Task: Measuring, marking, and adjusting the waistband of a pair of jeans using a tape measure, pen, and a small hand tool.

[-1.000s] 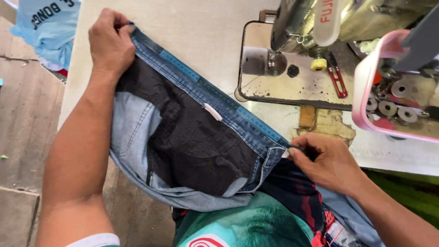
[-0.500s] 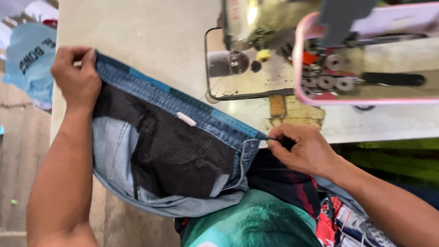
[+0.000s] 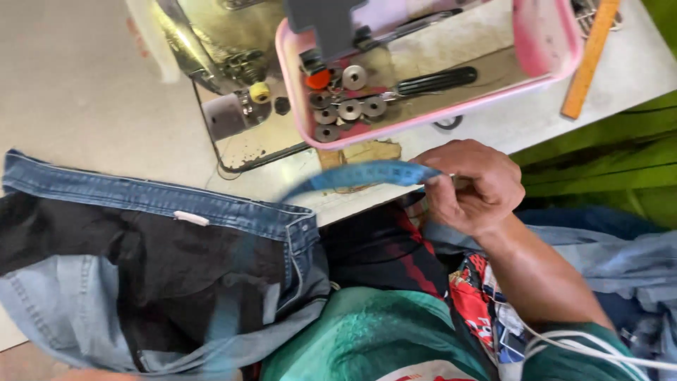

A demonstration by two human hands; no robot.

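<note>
blue measuring tape [image 3: 360,176] pinched in the fingers [image 3: 441,185] of the right hand [image 3: 472,185], arcing blurred out to the left of them and down over the jeans [image 3: 162,212]. jeans' waistband lay flat on the worktop [image 3: 84,106], well left of the fingers. pink tray [image 3: 543,42] of metal bobbins [image 3: 349,109] just above the fingers, sewing machine [image 3: 226,63] beyond. left hand out of view.

Pale worn sewing table [image 3: 84,92]; green surface [image 3: 606,176] beyond right edge; even daylight.
</note>
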